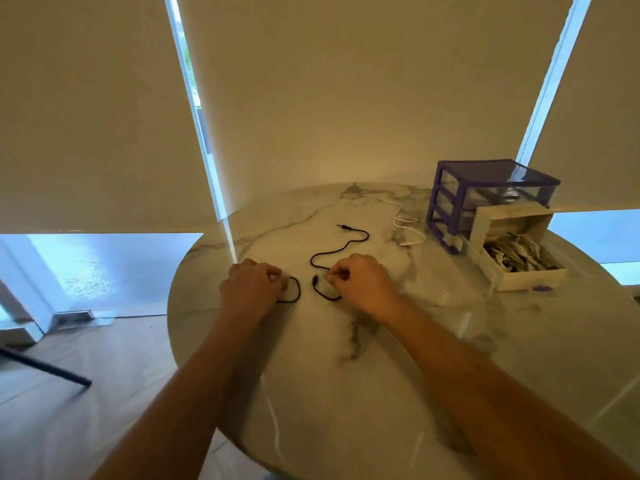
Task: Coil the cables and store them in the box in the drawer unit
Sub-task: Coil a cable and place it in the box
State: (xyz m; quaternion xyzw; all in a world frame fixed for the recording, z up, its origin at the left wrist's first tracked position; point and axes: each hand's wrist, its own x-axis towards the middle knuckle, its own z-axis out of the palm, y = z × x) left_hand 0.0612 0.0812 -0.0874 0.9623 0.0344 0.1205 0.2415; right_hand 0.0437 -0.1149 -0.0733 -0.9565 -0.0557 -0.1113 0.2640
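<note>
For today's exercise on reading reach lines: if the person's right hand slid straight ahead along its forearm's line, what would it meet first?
The right hand points up-left across the table. It would probably first meet the black cable it already pinches, where that cable loops just beyond its knuckles; depth is uncertain.

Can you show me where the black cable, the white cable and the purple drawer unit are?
black cable [341,247]: head view, its middle curve.
white cable [401,221]: head view, its looped middle.
purple drawer unit [450,188]: head view, front left frame.
</note>
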